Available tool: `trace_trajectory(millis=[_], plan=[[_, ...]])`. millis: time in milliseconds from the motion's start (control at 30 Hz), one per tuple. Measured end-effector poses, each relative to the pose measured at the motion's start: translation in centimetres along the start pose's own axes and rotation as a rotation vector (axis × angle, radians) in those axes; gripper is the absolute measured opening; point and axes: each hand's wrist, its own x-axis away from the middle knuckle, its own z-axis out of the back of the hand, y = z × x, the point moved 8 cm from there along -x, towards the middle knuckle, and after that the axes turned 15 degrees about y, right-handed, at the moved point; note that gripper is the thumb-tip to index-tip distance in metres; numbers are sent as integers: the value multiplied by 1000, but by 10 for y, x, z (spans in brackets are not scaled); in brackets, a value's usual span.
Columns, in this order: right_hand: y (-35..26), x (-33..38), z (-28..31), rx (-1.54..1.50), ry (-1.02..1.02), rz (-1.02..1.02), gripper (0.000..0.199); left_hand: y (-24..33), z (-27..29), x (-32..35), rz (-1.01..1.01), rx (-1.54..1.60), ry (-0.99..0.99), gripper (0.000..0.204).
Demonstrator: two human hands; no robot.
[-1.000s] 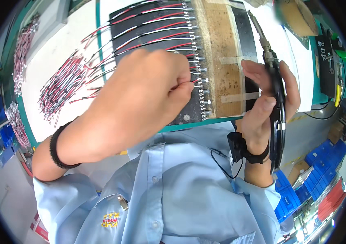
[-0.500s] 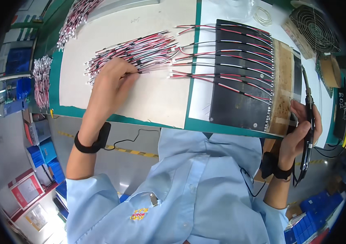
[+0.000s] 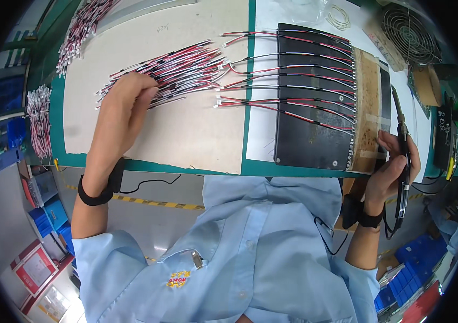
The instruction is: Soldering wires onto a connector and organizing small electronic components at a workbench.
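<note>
The left hand [image 3: 125, 99] rests at a pile of red-and-white wires [image 3: 186, 67] on the left of the bench [image 3: 73, 160], its grip drawn close (whether it pinches a wire, one cannot tell), while the right hand [image 3: 393, 169] grips a soldering iron [image 3: 402, 129]. The wires look light, limp and slippery, probably best taken singly at mid-length.

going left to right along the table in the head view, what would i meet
small red-and-white wire bundle, left hand, black board, brown strip, right hand holding a soldering iron, black box
</note>
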Motion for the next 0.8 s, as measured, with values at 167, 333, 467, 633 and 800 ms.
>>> trace_trajectory(millis=[167, 333, 467, 633, 800], plan=[[-8, -2, -3, 8, -34, 23, 46, 1, 21, -10, 155, 13, 39, 7], [-62, -9, -11, -19, -64, 28, 52, 62, 20, -10, 202, 230, 37, 5], [-102, 9, -39, -257, -314, -216, 41, 122, -22, -2, 319, 584, -208, 5], [-103, 24, -44, -409, -247, -355, 45, 173, -54, -4, 176, 663, -361, 6], [-90, 21, -32, -407, -256, -384, 44, 191, -85, -1, 350, 890, -427, 6]])
